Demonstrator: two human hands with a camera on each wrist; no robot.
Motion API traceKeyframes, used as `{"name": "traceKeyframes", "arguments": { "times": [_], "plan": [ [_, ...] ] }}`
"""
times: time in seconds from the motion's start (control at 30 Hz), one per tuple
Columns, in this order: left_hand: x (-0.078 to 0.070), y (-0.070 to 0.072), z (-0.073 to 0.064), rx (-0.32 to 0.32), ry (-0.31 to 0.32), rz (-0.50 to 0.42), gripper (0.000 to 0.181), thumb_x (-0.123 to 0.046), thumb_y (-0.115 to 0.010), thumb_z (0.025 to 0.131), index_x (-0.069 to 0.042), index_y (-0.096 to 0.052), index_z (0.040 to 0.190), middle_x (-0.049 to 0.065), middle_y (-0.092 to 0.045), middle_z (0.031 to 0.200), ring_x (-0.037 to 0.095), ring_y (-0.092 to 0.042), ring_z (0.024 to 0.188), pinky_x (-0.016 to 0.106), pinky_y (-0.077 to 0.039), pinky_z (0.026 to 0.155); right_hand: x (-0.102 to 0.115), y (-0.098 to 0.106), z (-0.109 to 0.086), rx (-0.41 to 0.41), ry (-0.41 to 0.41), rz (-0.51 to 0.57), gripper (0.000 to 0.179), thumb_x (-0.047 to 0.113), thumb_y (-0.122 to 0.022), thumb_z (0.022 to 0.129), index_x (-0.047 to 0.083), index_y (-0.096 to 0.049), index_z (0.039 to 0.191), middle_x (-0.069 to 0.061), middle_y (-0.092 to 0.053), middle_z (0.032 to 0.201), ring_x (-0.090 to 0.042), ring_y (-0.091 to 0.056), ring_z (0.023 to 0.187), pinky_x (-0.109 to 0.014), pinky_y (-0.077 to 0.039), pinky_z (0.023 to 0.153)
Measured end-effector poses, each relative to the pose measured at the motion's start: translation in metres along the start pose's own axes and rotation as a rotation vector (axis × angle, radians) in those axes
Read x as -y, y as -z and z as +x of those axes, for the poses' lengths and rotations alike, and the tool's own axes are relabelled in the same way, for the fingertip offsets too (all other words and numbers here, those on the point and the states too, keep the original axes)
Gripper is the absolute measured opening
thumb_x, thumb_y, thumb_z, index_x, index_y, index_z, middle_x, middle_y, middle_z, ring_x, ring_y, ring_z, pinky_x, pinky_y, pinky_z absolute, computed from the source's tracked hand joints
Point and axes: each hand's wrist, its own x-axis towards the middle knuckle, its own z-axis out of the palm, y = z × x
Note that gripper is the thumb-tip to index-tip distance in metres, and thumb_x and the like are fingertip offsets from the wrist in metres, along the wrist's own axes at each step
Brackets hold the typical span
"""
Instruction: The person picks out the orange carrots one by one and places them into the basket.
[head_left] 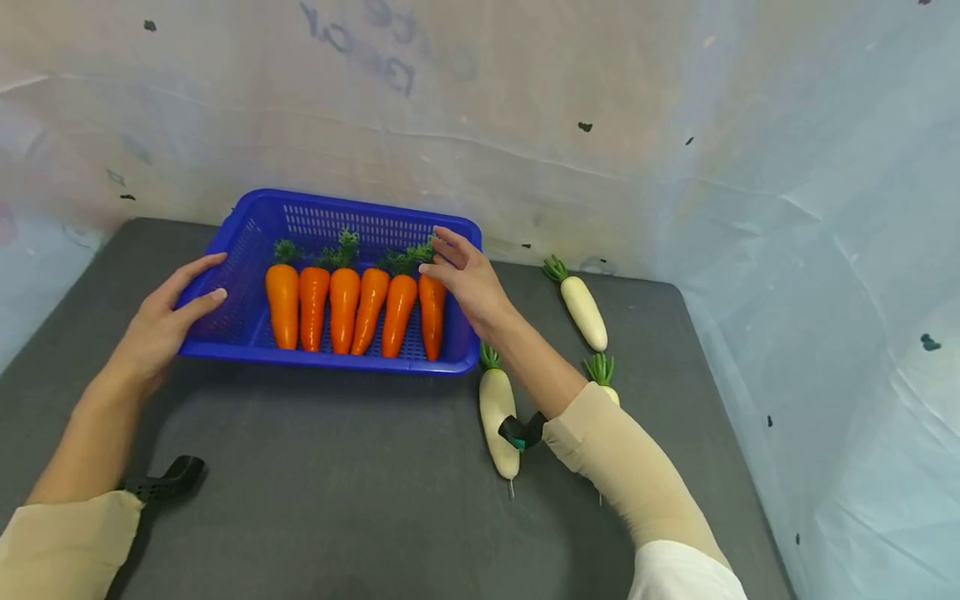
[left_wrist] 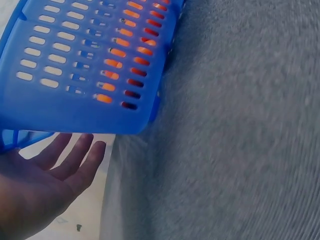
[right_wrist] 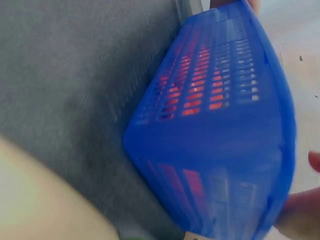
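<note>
A blue plastic basket (head_left: 330,363) holds a row of several orange carrots (head_left: 344,310) with green leafy tops. At its left end, my left hand (head_left: 161,321) grips the rim, thumb laid over the inside; in the left wrist view, that hand's fingers (left_wrist: 82,167) reach along the outer end wall. My right hand (head_left: 472,279) is over the basket's right end, by the top of the rightmost carrot (head_left: 432,317). Its thumb and fingers stand apart, the thumb near the rim in the right wrist view; nothing is visibly held between them.
White radishes lie right of the basket: one at the back (head_left: 583,312), one nearer (head_left: 497,408), and one partly behind my right forearm (head_left: 600,371). The dark grey table (head_left: 337,500) meets pale plastic sheeting (head_left: 525,150) at the back and right.
</note>
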Motion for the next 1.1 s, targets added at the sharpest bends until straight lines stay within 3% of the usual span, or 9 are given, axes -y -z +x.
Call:
{"name": "traceKeyframes", "arguments": {
  "times": [0.1, 0.2, 0.3, 0.37, 0.6, 0.8, 1.0, 1.1],
  "plan": [
    [0.000, 0.003, 0.000, -0.001, -0.001, 0.069, 0.060, -0.042, -0.047, 0.104, -0.043, -0.019, 0.157, 0.020, -0.010, 0.164, 0.046, -0.037, 0.122, 0.011, -0.045, 0.070, 0.002, 0.010, -0.006, 0.054, 0.034, 0.002, 0.064, 0.011, -0.066, 0.097, 0.017, -0.038, 0.153, -0.005, -0.041, 0.154, -0.021, -0.036, 0.143, -0.037, -0.034, 0.112],
    [0.000, 0.006, 0.000, 0.010, 0.002, 0.088, 0.062, -0.042, -0.047, 0.104, -0.043, -0.015, 0.158, 0.019, -0.008, 0.164, 0.049, -0.032, 0.127, 0.034, -0.051, 0.090, 0.003, 0.020, -0.013, 0.076, 0.062, -0.018, 0.064, 0.015, -0.065, 0.097, 0.016, -0.037, 0.154, -0.003, -0.044, 0.152, -0.017, -0.041, 0.139, -0.035, -0.034, 0.111],
    [-0.002, 0.008, -0.002, 0.017, 0.000, 0.098, 0.063, -0.041, -0.046, 0.104, -0.042, -0.013, 0.158, 0.019, -0.009, 0.164, 0.049, -0.031, 0.129, 0.065, -0.037, 0.098, 0.004, 0.032, -0.018, 0.073, 0.087, -0.061, 0.063, 0.018, -0.066, 0.097, 0.018, -0.038, 0.154, -0.002, -0.046, 0.151, -0.017, -0.042, 0.139, -0.035, -0.034, 0.111],
    [-0.002, 0.008, -0.002, 0.023, -0.006, 0.094, 0.064, -0.041, -0.047, 0.104, -0.042, -0.011, 0.158, 0.020, -0.008, 0.164, 0.051, -0.029, 0.131, 0.074, -0.030, 0.096, 0.004, 0.042, -0.022, 0.075, 0.102, -0.097, 0.063, 0.020, -0.066, 0.097, 0.019, -0.037, 0.154, -0.002, -0.044, 0.152, -0.019, -0.040, 0.140, -0.037, -0.034, 0.112],
    [0.003, 0.021, -0.007, 0.053, -0.037, 0.173, 0.070, -0.041, -0.048, 0.104, -0.043, -0.004, 0.158, 0.020, -0.003, 0.164, 0.059, -0.015, 0.140, 0.077, -0.020, 0.098, 0.002, 0.077, -0.037, 0.069, 0.124, -0.207, 0.063, 0.025, -0.065, 0.098, 0.026, -0.037, 0.154, -0.003, -0.039, 0.156, -0.022, -0.035, 0.143, -0.042, -0.032, 0.113],
    [0.015, 0.035, -0.017, -0.002, -0.042, 0.347, 0.072, -0.042, -0.045, 0.105, -0.039, 0.004, 0.158, 0.019, 0.005, 0.163, 0.068, -0.010, 0.134, 0.079, -0.013, 0.098, -0.007, 0.112, -0.060, 0.031, 0.126, -0.399, 0.063, 0.033, -0.064, 0.099, 0.034, -0.033, 0.154, 0.002, -0.034, 0.159, -0.018, -0.032, 0.145, -0.043, -0.029, 0.114],
    [0.028, 0.038, -0.021, -0.018, -0.185, 0.417, 0.070, -0.031, -0.046, 0.105, -0.028, -0.003, 0.161, 0.014, 0.003, 0.165, 0.052, 0.000, 0.145, 0.072, 0.001, 0.107, -0.013, 0.146, -0.087, -0.040, 0.126, -0.621, 0.068, 0.037, -0.061, 0.099, 0.032, -0.025, 0.157, 0.006, -0.026, 0.161, -0.018, -0.024, 0.148, -0.043, -0.022, 0.117],
    [0.034, 0.040, -0.025, -0.031, -0.225, 0.436, 0.069, -0.028, -0.046, 0.105, -0.027, -0.005, 0.161, 0.012, 0.003, 0.165, 0.046, 0.003, 0.148, 0.070, 0.006, 0.109, -0.014, 0.156, -0.100, -0.084, 0.110, -0.753, 0.069, 0.043, -0.061, 0.098, 0.038, -0.023, 0.157, 0.006, -0.024, 0.162, -0.026, -0.024, 0.148, -0.051, -0.023, 0.116]
  ]
}}
